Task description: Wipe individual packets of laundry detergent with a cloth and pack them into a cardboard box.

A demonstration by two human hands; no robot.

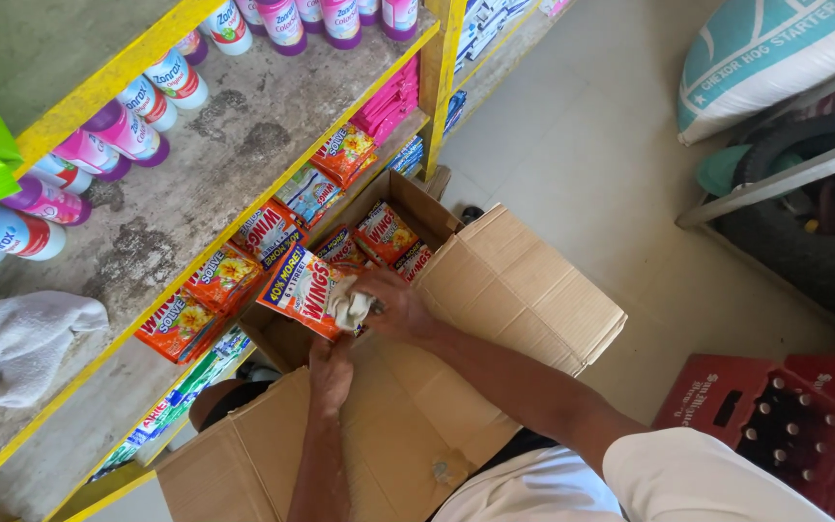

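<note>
Detergent sachet (303, 290), orange and red, sat above the open carton (495, 290), near the yellow shelf (244, 208). It looked light, soft and slippery, best pinched by its edges. The left hand (331, 372) closed under its near edge; the right hand (393, 304) pressed a crumpled cloth (352, 307) against it, arm bent inward.

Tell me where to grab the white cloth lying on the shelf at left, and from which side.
Take the white cloth at its bunched middle, coming from above and the open yellow shelf edge. It lies slumped flat on the concrete shelf, with bottles crowding behind it, so the front is likely the easiest approach.
</note>
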